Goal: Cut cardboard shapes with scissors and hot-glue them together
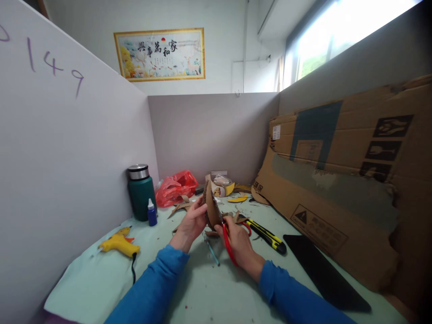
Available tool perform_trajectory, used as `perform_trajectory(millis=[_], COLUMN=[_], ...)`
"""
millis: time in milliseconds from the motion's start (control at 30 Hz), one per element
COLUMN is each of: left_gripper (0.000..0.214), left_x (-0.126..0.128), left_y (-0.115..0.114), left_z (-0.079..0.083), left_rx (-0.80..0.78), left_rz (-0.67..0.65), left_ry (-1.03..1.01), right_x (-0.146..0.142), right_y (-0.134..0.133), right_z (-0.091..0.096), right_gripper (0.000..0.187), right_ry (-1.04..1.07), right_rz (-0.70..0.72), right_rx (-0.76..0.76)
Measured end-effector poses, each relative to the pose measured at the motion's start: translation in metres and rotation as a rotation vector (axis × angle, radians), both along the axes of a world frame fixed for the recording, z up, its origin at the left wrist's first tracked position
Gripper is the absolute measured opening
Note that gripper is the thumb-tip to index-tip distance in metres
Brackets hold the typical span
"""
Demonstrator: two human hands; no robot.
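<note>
**A:** Cardboard piece up in the air over the middle of the table, not lying on it. Held edge-on to the camera, so mostly a thin curved rim showing. Probably lifted like that so the blades get at the edge without scraping the tabletop.

**B:** Yep. Long axis roughly upright, top tilted a bit away and left, pointing toward the back partition. Flat face turned to the left.

**A:** Big cardboard sheet leaning against the right-hand wall, well apart. Looks like stock parked out of the way.

**B:** Left hand on the left face of the piece, fingers pinching it near the lower half to steady it. Right hand closed around the red scissors, fingers through the handles, blades reaching up to the piece's near edge. Can't tell if the blades are open or closed.

**A:** Smaller stuff: green flask and red bag pushed to the back left, glue gun near the left edge, yellow-black utility knife just right of the hands, blue glue bottle beside the flask. All within reach but off the cutting spot.
</note>
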State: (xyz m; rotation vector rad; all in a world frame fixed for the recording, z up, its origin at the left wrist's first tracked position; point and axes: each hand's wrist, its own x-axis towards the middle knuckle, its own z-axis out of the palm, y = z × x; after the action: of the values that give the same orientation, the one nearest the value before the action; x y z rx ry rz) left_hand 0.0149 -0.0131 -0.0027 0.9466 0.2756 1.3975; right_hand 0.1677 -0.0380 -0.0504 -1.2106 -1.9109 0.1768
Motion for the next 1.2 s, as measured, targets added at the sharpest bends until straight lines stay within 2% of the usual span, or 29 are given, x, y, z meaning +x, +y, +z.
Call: perform_trajectory(millis=[1200], left_gripper=[0.045], left_x=[-0.0006], left_y=[-0.0003], left_z=[0.0006], left_rx=[0.022], left_rz=[-0.007], left_ry=[0.024], right_x=[0.0034], right_y=[-0.0010], right_z=[0.0028], right_gripper=[0.030], right_ry=[0.019], right_rz=[0.029], right_rx=[-0.035])
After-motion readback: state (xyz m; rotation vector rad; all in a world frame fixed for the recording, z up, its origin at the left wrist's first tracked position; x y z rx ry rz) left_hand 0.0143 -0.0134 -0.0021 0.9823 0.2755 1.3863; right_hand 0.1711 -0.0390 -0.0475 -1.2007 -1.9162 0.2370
